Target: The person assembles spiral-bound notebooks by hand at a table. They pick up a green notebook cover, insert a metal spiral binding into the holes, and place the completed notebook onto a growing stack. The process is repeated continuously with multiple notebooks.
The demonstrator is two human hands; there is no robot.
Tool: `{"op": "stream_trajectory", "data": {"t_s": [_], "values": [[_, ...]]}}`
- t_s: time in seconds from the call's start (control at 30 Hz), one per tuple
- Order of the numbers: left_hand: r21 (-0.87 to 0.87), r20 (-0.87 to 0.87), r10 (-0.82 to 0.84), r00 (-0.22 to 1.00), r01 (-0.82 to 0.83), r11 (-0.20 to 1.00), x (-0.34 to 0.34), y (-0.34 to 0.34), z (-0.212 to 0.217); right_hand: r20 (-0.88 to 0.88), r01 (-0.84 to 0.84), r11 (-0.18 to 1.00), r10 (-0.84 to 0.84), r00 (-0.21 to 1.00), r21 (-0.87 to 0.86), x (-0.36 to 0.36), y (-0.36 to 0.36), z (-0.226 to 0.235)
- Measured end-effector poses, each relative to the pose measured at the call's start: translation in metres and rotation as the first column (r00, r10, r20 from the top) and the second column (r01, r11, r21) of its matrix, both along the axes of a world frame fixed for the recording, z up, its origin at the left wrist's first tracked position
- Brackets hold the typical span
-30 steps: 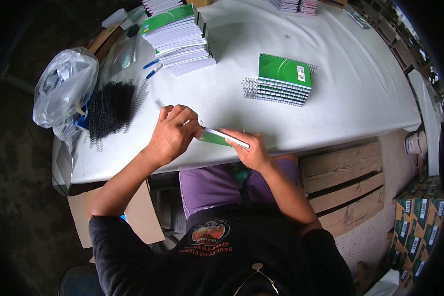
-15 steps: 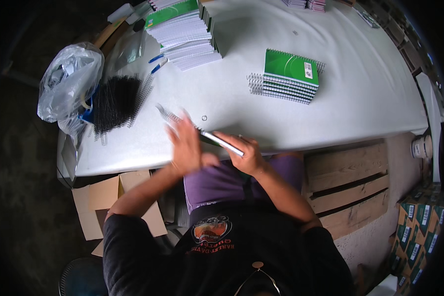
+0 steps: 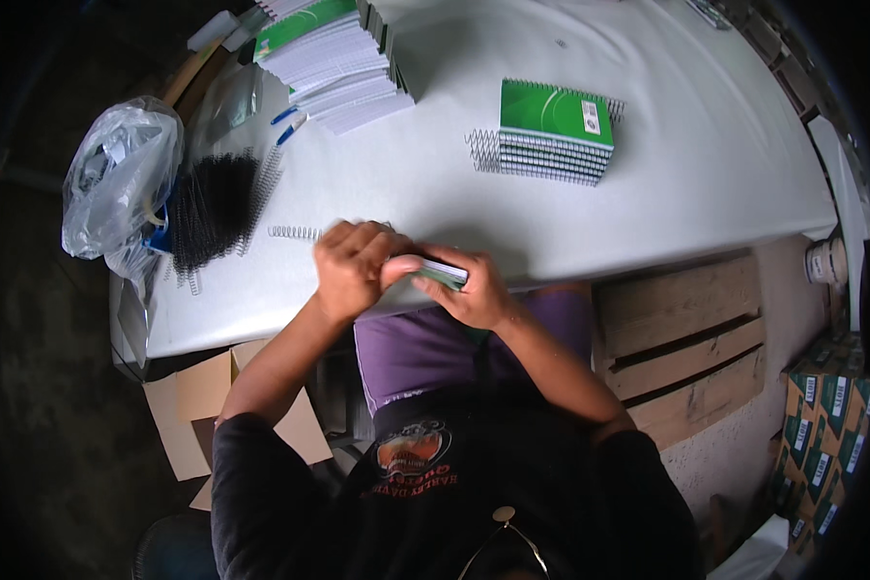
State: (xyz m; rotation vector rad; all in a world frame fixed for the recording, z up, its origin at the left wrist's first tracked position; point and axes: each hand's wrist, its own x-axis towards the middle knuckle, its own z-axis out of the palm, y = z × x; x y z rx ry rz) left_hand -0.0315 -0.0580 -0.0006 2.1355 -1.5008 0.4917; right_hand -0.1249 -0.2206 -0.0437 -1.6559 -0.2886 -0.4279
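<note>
A small green-covered notebook with white page edges is held over the table's front edge. My right hand is closed around its right end. At the other end my left hand has its fingers curled over the notebook's spiral side, its thumb against the pages. From beneath those left fingers a wire spiral coil sticks out to the left. The fingers hide most of the notebook's bound edge. To the left lies a heap of black spiral coils.
Spiral-bound green notebooks are stacked right of centre, coil ends sticking out. A tall pile of unbound notebooks stands far left near blue pens. A clear plastic bag sits at the left edge. Below are an open cardboard box and wooden pallet.
My left hand has gone from a blurred, spread pose over the coil to curled fingers at the notebook. The notebook has tipped, showing its green cover. The view has shifted slightly.
</note>
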Motion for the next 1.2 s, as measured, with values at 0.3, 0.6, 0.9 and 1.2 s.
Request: {"op": "stream_trajectory", "data": {"t_s": [0.3,0.6,0.9,1.2], "values": [[-0.254,0.272,0.194,0.942,-0.125,0.959,-0.005,-0.01,-0.022,0.109,0.081,0.988,-0.067,0.992,-0.131,-0.003,0.011,-0.006],[-0.164,0.238,0.222,0.945,-0.186,0.969,-0.022,-0.005,-0.031,0.068,-0.005,0.982,0.018,0.998,-0.189,0.002,0.018,-0.005],[0.184,0.043,0.062,0.997,-0.069,0.98,-0.039,-0.024,0.027,-0.163,-0.052,0.998,0.047,0.986,-0.024,0.01,-0.008,-0.009],[0.25,-0.272,-0.041,0.961,0.112,0.962,-0.023,-0.039,0.056,-0.292,-0.047,0.996,0.069,0.954,0.08,0.011,-0.007,-0.006]]}}
